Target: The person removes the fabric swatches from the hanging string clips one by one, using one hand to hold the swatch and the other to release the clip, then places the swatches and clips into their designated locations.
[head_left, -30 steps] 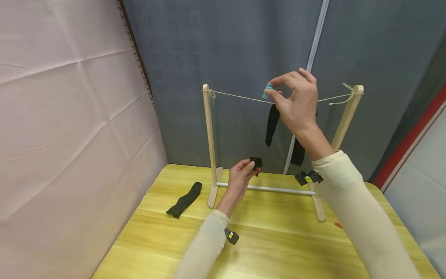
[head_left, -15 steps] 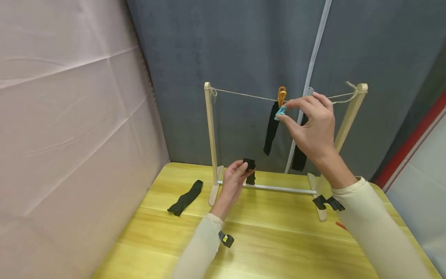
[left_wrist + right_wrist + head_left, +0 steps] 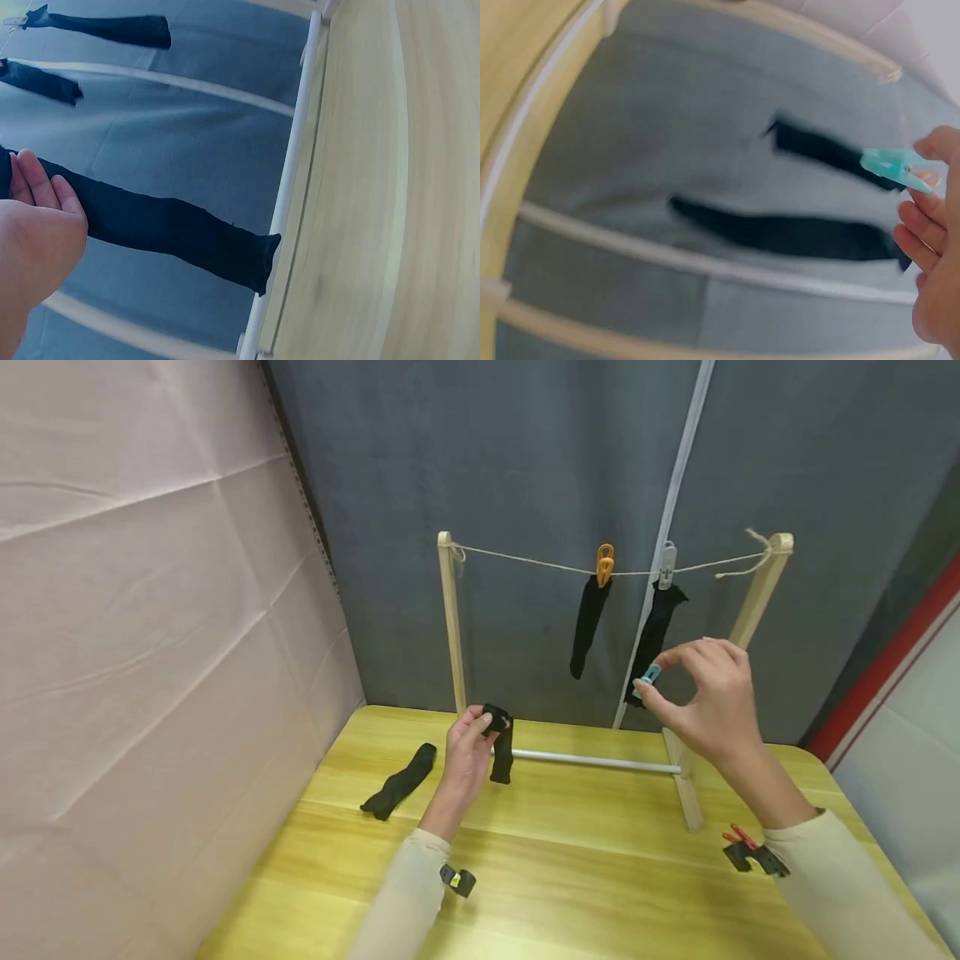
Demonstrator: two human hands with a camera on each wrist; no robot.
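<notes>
Below the string line (image 3: 517,558), my left hand (image 3: 467,752) pinches a black sock (image 3: 502,762) by one end. In the left wrist view the rest of that sock (image 3: 165,225) dangles from the fingers near the white bar. My right hand (image 3: 712,697) pinches a teal clothespin (image 3: 649,677) between thumb and forefinger, well apart from the held sock. On the line hang two other black socks, one (image 3: 590,627) under an orange clothespin (image 3: 605,566), the other (image 3: 656,622) under a clear grey clothespin (image 3: 667,566).
A wooden rack (image 3: 452,618) carries the line between two posts, with a white bar (image 3: 585,759) joining its feet. Another black sock (image 3: 400,783) lies at the left of the wooden table (image 3: 555,877). A red clothespin (image 3: 741,837) is beside my right wrist.
My right hand has come down and to the right from the line with the teal clothespin. My left hand has shifted left with the sock, whose length now hangs down.
</notes>
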